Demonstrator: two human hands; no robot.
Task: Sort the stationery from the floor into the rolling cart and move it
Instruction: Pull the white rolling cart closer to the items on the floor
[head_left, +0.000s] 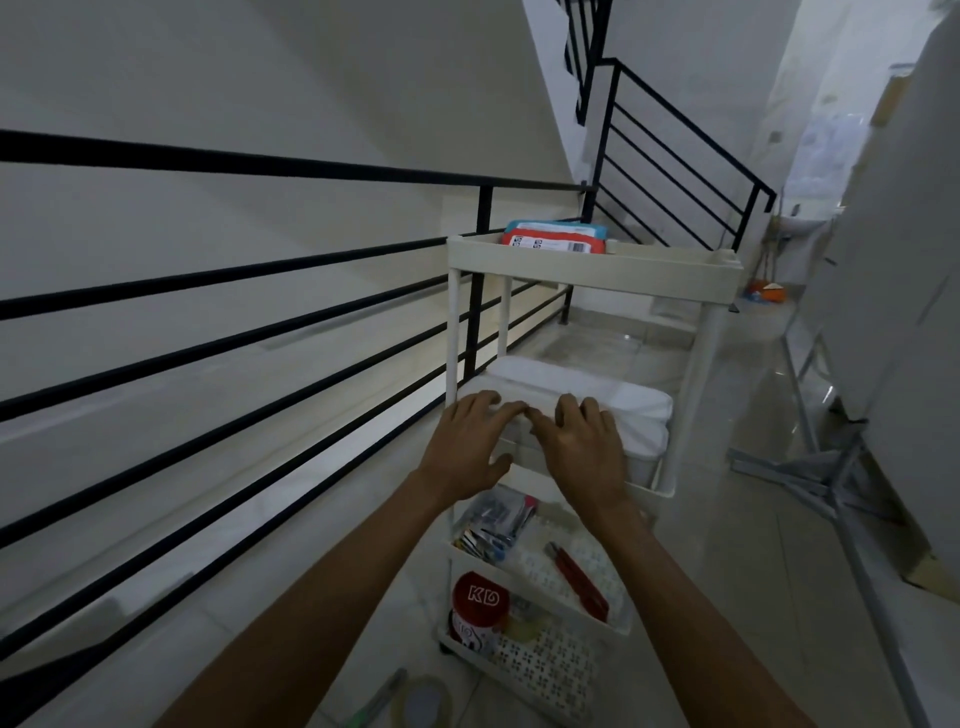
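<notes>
A white rolling cart (597, 262) with several tiers stands beside the railing. Flat red and blue packages (556, 239) lie in its top tier. A white lidded box (623, 405) sits in the second tier. My left hand (470, 441) grips the box's near end, fingers on the lid and thumb at the front. My right hand (576, 441) curls over the lid right beside it. Lower tiers hold small packets (493, 519), a red cutter (582, 582) and a red-lidded jar (478, 603). A tape roll (423, 701) and a green pen (374, 701) lie on the floor.
A black metal railing (260, 291) runs along the left, close to the cart, and continues up the stairs behind it. A grey metal stand (810, 467) and white panels fill the right side. Pale tiled floor stretches beyond the cart towards a doorway.
</notes>
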